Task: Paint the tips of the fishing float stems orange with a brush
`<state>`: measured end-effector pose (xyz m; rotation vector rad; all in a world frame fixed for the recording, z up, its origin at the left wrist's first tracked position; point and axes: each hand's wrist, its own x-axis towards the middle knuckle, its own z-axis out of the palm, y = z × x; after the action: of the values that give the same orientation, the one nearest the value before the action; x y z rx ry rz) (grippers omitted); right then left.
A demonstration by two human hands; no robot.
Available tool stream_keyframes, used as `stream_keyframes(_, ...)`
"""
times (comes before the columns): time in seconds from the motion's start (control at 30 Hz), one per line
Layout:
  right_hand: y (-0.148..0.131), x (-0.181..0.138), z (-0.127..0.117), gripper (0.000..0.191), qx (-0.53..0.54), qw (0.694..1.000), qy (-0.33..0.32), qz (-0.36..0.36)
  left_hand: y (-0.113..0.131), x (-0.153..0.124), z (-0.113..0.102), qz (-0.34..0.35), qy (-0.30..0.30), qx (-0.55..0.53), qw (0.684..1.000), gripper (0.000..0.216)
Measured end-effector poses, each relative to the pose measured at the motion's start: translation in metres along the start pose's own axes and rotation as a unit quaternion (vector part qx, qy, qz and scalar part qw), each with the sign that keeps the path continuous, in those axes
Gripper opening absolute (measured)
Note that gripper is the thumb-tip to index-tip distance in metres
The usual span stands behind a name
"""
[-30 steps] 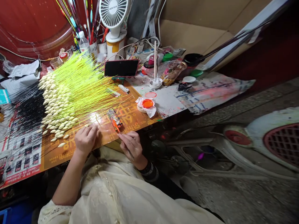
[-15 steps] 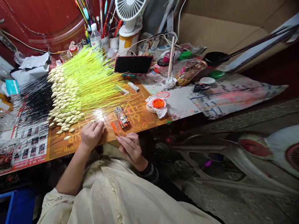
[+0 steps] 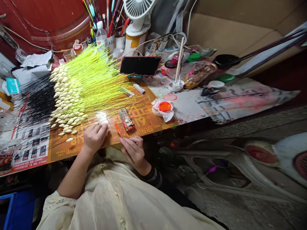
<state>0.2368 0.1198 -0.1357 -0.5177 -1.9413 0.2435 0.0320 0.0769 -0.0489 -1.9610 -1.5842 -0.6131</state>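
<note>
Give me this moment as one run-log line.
left hand: on printed mat, by white-bodied fishing floats | right hand: pinching orange-tipped float | nearby: orange-lidded jar

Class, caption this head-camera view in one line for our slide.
Right hand holds an orange-tipped stick; left hand rests beside rows of cream fishing floats with neon-yellow stems.

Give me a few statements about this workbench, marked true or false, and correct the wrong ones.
The right hand holds a thin stick with an orange tip. True.
The left hand grips a phone. False: it lies beside the thin yellow-green stems, and the phone stands farther back on a stand.
Cream bulbs sit in rows on those stems. True.
The small fan is black. False: the fan is white.
</note>
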Motion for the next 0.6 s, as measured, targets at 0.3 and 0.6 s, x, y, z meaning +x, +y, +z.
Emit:
stream_keyframes(0.3,-0.0015,0.0037,-0.0014,0.063,0.009,1.0,0.01,-0.004,0.0004,0.0012,-0.0003,0.001,0.003,0.001,1.0,0.01)
stream_keyframes(0.6,-0.0008,0.0037,-0.0034,0.061,0.016,1.0,0.018,-0.005,0.0,0.0022,-0.0011,0.005,0.001,0.005,1.0,0.01)
